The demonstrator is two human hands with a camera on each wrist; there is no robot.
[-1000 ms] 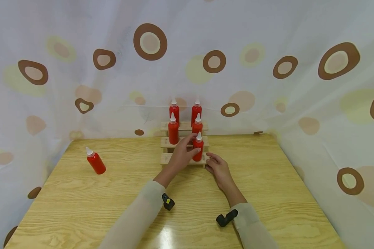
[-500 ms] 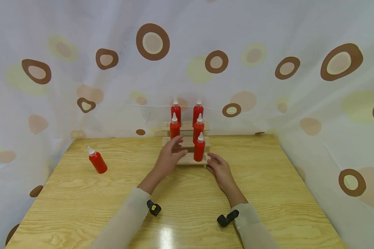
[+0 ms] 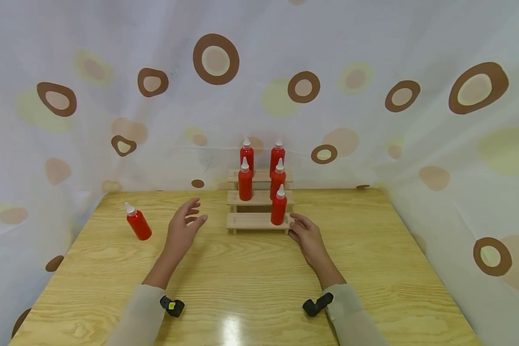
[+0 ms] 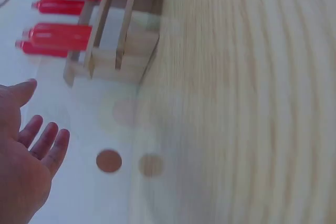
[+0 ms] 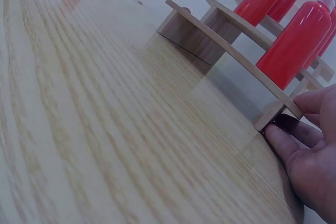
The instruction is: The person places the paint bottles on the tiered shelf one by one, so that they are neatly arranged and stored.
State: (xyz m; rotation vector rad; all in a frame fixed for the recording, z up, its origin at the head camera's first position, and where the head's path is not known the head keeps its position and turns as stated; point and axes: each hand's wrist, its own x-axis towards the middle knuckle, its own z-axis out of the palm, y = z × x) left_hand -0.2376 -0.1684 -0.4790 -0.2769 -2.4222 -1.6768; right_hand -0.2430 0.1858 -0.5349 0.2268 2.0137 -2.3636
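My left hand [image 3: 183, 228] is in the air over the table with nothing in it, fingers loosely bent and thumb apart. It lies between a lone red squeeze bottle [image 3: 139, 226] with a white pointed cap, standing to its left, and a three-step wooden rack [image 3: 248, 221]. My right hand [image 3: 309, 240] grips the right end of the rack's lowest step, as the right wrist view shows, with fingertips [image 5: 310, 100] at the step's end. A red bottle [image 3: 278, 211] stands upright on that step's right side; the step's left side is bare.
Two red bottles stand on the middle step, a left one [image 3: 245, 185] and a right one [image 3: 277, 182] partly hidden. Two more, including the left one [image 3: 247, 154], stand on the top step. A patterned curtain [image 3: 177, 105] hangs close behind the wooden table [image 3: 242, 283].
My left hand has let go of the bottle on the lowest step and moved left, away from the rack. My right hand has stayed at the rack's right end.
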